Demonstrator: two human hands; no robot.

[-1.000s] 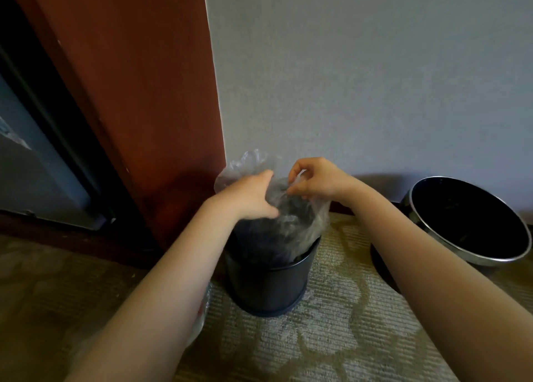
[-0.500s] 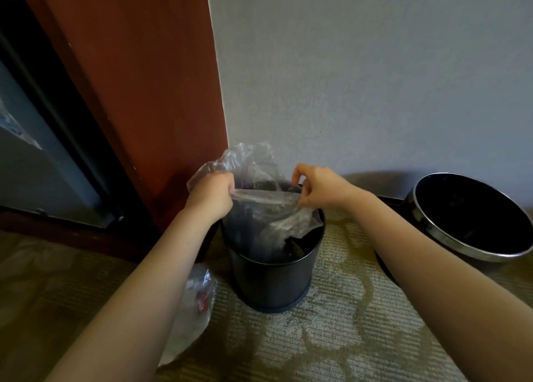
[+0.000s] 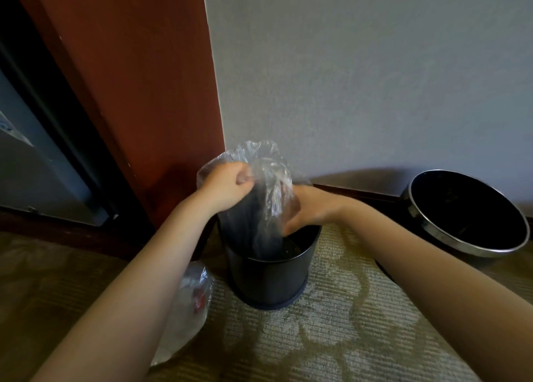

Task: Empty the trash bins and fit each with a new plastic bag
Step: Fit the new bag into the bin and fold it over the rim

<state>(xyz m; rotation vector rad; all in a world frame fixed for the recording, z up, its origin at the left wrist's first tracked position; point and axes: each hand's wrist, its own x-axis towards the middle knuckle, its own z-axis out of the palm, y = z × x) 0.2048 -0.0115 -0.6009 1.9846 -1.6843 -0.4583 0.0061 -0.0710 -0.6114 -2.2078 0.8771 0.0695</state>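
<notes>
A small dark round bin [image 3: 268, 278] stands on the carpet by the wall corner. A clear plastic bag [image 3: 266, 180] rises out of it, crumpled at the top. My left hand [image 3: 226, 184] grips the bag's upper left edge above the bin. My right hand [image 3: 310, 208] reaches down along the bag's right side to the bin's mouth, fingers partly behind the plastic; I cannot tell whether it pinches the bag. A second, larger black bin with a metal rim [image 3: 467, 214] sits tilted at the right, with no bag visible in it.
A filled clear bag [image 3: 190, 309] with something red inside lies on the patterned carpet [image 3: 331, 324] under my left forearm. A red-brown wooden panel [image 3: 138, 93] and a dark door frame stand at the left. A grey wall [image 3: 360, 79] runs behind the bins.
My left hand has lifted the bag's edge up and to the right. My right hand has dropped from the bag's rim into the bin's mouth, beside the plastic.
</notes>
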